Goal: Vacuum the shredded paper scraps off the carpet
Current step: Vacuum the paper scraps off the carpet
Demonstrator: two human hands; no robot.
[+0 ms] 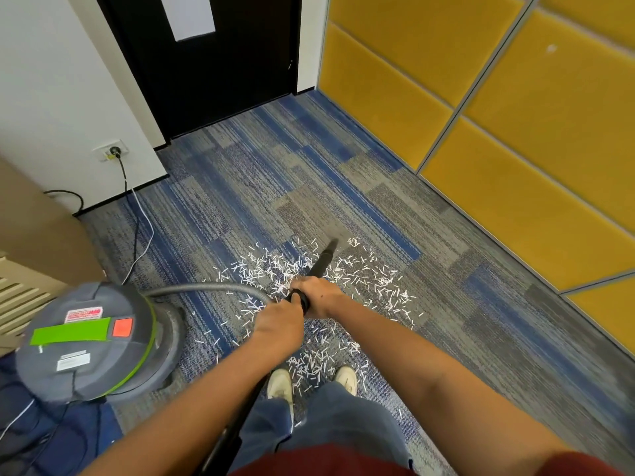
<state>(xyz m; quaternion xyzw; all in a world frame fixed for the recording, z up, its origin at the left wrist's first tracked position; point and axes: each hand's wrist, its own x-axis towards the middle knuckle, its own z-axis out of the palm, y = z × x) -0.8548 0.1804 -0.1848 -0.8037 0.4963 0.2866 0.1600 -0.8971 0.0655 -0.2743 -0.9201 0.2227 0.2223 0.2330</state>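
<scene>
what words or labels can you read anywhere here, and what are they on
Nothing here reads clearly.
Red and white sticker on the vacuum cleaner lid: print too blurred to read.
Grey label lower on the lid: too small to read.
Green strip and orange button: no text.
White sheet on the door: blank.

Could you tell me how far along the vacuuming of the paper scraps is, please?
Done: the vacuum appears plugged into the wall socket. In hand: the left hand and right hand grip the wand, its nozzle at the far edge of the paper scraps. Left: nearly everything; scraps cover the carpet from the nozzle back to the shoes.
</scene>
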